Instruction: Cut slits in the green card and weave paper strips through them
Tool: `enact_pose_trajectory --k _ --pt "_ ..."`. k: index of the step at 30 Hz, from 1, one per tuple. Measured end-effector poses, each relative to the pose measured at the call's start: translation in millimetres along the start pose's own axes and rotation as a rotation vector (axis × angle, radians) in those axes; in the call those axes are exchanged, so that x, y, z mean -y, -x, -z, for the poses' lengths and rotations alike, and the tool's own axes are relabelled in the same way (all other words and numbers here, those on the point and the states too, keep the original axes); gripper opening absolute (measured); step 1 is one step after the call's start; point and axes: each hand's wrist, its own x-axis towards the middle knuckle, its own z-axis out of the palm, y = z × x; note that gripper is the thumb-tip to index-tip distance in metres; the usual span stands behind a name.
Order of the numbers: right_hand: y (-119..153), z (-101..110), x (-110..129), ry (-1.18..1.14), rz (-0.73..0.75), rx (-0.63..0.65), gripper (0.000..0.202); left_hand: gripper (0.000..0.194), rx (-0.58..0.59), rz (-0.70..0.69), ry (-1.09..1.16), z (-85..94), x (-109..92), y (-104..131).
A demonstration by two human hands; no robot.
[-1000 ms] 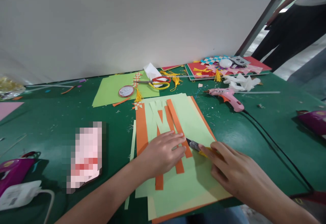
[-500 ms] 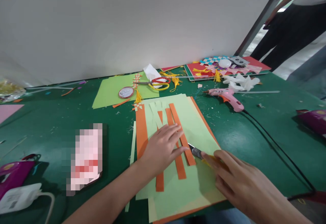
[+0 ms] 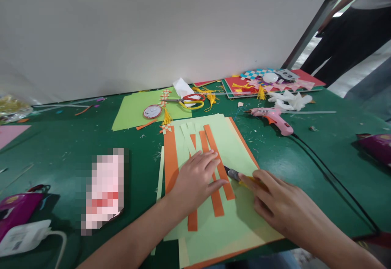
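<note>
My left hand [image 3: 197,179] lies palm down with fingers stretched, pressing several orange paper strips [image 3: 217,206] onto light green sheets of paper [image 3: 236,146]. My right hand [image 3: 276,203] grips a yellow utility knife [image 3: 233,174]. Its blade tip reaches the right edge of the rightmost orange strip, close to my left fingertips. Whether the blade touches the paper I cannot tell. Narrow pale green strips [image 3: 187,132] lie beyond my left hand. Orange paper [image 3: 171,151] shows under the sheets along the left and right sides.
A pink glue gun [image 3: 277,120] with a black cord lies at right. Scissors [image 3: 192,102], a round tin [image 3: 152,111] and a yellow tassel [image 3: 166,117] sit at the back. A blurred-out pink object [image 3: 105,187] is at left. Another person [image 3: 345,36] stands beyond the table.
My right hand has moved slightly left and away from me, with the knife blade now nearer the orange strip's edge. My left hand stays in place on the strips.
</note>
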Motion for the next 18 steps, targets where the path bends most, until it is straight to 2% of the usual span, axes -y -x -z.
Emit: enact_pose_trajectory --k 10,18 --pt "-22.8 -8.4 -16.3 0.063 0.012 -0.071 0.041 0.053 -0.008 -0.008 -0.019 0.0 0.3 1.2" --pt "-15.5 -6.1 -10.0 0.043 0.000 -0.026 0.042 0.048 -0.078 -0.148 -0.111 0.8 -3.8 3.1"
